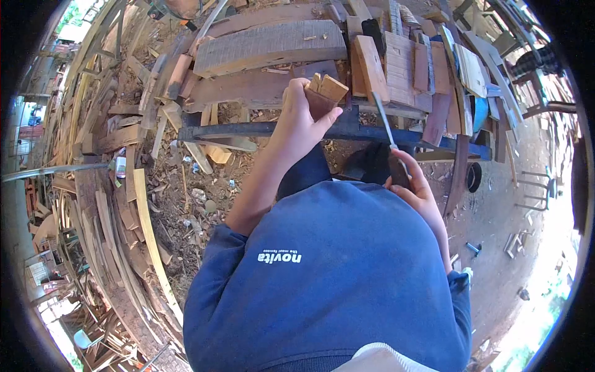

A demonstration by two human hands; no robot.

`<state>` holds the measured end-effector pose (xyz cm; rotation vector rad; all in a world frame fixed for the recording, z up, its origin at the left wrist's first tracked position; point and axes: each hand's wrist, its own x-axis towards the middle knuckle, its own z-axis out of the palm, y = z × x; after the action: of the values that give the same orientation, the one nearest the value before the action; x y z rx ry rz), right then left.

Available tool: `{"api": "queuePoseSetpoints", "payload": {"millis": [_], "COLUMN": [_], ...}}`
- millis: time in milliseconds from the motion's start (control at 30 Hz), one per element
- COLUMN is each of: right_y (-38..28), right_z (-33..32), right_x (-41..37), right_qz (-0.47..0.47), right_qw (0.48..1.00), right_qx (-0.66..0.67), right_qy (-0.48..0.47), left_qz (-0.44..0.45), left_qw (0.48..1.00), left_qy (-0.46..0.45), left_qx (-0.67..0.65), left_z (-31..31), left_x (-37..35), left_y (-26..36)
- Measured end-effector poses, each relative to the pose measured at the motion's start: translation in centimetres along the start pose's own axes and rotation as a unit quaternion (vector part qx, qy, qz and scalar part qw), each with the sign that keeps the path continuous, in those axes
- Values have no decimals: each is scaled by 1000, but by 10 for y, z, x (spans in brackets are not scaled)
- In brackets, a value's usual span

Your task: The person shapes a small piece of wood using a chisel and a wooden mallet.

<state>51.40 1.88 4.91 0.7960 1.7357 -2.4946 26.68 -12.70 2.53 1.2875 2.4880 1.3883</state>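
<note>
My left hand (305, 111) is closed around a short, notched wood block (332, 90), held up above the front edge of the workbench. Its pale cut end faces away from me, and its lower part is hidden in my palm. Lower and to the right, my right hand (411, 181) grips the dark handle of a long, narrow-bladed tool (384, 121). The blade points away from me, its tip overlapping the end of a reddish wood plank (370, 68) on the bench. Tool and block are apart.
A thick weathered beam (273, 46) lies across the back of the bench. Several boards (406, 68) are piled at right. A dark rail (248, 129) runs along the bench front. Long wood strips (145, 229) lean at left, and wood scraps litter the ground. A black ring (473, 178) stands lower right.
</note>
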Motion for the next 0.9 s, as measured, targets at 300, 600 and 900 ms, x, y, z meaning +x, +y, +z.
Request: {"api": "queuePoseSetpoints", "payload": {"millis": [300, 600, 900], "right_y": [-21, -87, -157], "right_z": [-10, 25, 66], "right_x": [7, 38, 129], "right_qz": [-89, -295, -546], "right_qw": [986, 919, 833], "right_qx": [-135, -200, 5], "right_qy": [-50, 170, 85], "left_qz": [12, 23, -3], "left_qw": [956, 942, 962], "left_qy": [145, 256, 231], "left_qx": [-255, -215, -147], "left_z": [39, 47, 64], "left_x": [4, 43, 52], "left_y": [-29, -53, -107]}}
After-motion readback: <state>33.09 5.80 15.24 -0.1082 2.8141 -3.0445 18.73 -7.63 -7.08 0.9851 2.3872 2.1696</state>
